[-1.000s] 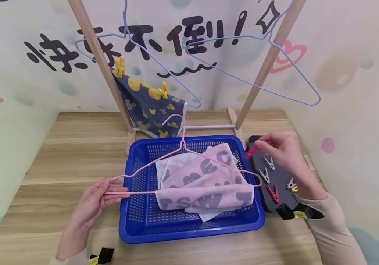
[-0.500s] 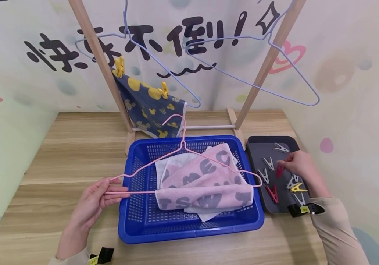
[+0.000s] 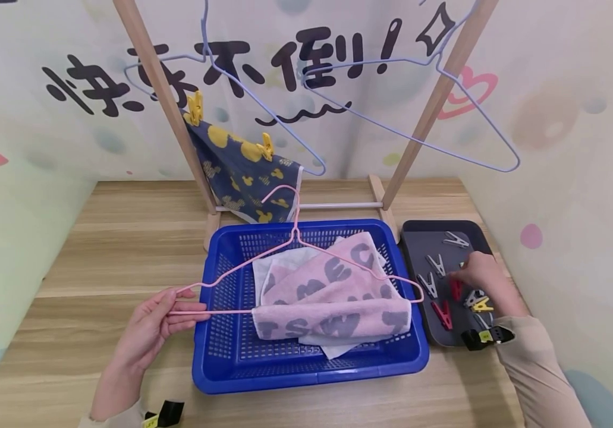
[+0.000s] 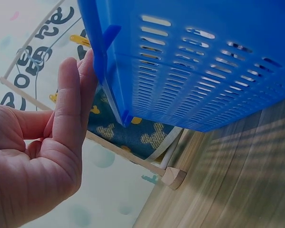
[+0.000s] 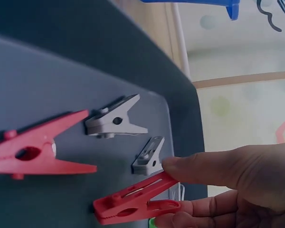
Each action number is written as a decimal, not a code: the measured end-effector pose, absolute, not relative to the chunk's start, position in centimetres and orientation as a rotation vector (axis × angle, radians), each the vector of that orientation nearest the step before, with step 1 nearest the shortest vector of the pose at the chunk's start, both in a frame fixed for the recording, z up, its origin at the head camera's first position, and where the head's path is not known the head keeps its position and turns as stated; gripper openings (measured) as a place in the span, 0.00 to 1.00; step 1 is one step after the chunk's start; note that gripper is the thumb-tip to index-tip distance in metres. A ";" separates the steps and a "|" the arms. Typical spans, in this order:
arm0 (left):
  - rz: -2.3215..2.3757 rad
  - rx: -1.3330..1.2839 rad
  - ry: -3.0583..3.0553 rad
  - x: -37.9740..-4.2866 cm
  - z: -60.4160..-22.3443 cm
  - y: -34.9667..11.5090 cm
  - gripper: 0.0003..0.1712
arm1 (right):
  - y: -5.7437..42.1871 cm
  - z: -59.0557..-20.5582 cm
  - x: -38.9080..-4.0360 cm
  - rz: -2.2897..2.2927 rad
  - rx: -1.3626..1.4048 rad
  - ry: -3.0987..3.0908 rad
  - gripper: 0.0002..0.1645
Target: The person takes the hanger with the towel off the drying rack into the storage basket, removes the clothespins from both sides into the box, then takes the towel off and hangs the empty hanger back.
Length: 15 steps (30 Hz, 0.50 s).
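Note:
My left hand [image 3: 151,330] grips the left end of a pink clothes hanger [image 3: 252,260] over the blue basket [image 3: 263,385]. A pink towel [image 3: 333,320] with grey letters is folded over the hanger's bottom bar. Over the dark tray on the right, my right hand [image 3: 485,282] pinches a red clothespin [image 5: 135,199] by its handles, thumb on one side and fingers on the other. The clothespin is low over the tray floor; contact is hard to tell. Another red clothespin [image 5: 42,147] and a grey clothespin [image 5: 114,118] lie beside it.
Several grey clothespins and a yellow clothespin [image 3: 481,304] lie in the tray [image 3: 418,244]. Behind the basket stands a wooden rack [image 3: 429,113] with blue hangers [image 3: 269,110]. A navy towel [image 3: 242,172] hangs there by yellow clips. White cloth lies under the pink towel.
My right hand has moved from beside the hanger's right end down into the tray, taking the red clothespin with it. The left hand, hanger and towel have stayed in place.

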<state>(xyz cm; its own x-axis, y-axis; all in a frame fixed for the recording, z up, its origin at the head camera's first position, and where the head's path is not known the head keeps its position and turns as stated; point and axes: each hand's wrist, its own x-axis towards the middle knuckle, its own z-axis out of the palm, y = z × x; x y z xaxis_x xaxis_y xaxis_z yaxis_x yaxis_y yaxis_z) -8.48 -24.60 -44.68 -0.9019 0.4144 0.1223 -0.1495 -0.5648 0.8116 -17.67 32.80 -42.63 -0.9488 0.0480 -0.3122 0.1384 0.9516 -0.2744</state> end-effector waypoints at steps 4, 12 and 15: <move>2.491 0.428 1.240 -8.5 -44.7 -24.6 0.25 | 33.0 -43.1 -17.8 -0.441 0.193 2.774 0.26; 2.494 0.426 1.221 -8.5 -44.7 -24.6 0.25 | 33.0 -44.4 -17.8 -0.488 0.286 2.779 0.27; 2.495 0.426 1.216 -8.5 -44.8 -24.6 0.25 | 33.0 -45.0 -17.7 -0.495 0.286 2.789 0.28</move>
<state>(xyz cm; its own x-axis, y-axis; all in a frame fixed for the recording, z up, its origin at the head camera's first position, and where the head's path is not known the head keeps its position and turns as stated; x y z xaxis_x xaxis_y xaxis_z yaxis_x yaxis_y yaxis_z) -8.49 -24.56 -44.77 -0.9001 0.4187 0.1205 -0.1631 -0.5802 0.7980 -17.67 33.01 -45.01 -0.9370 0.1423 -0.3190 0.2433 0.9211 -0.3039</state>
